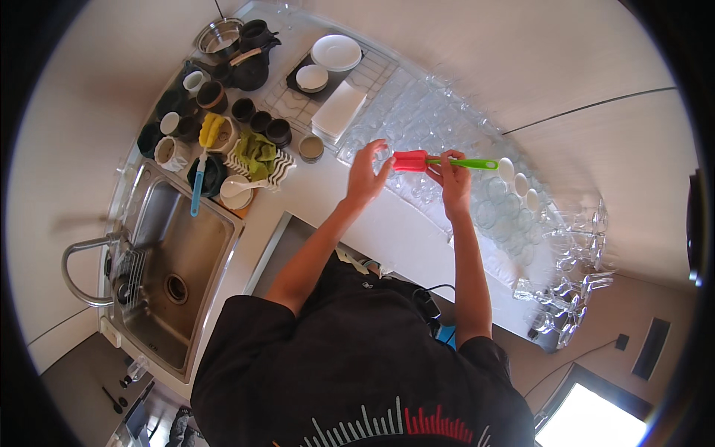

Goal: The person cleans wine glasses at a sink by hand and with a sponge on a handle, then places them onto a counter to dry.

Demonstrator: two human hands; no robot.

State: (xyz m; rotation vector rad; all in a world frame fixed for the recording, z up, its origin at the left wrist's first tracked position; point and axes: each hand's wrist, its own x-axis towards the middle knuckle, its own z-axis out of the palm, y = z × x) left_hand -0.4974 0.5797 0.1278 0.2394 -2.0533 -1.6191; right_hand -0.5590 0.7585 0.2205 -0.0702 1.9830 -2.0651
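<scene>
My right hand grips the green handle of a bottle brush, which lies level across my view. Its red sponge head points left towards my left hand. That hand is curled into a C, with the thumb tip beside the end of the sponge. Clear glass shows between thumb and fingers, but I cannot tell whether it is held or stands behind. Many drinking glasses crowd the counter under and beyond both hands, on a white cloth.
A steel sink with a curved tap is at left. Dark cups, a black teapot, a green cloth and a yellow sponge brush stand behind it. White plates sit on a wire rack. Stemmed glasses fill the right end.
</scene>
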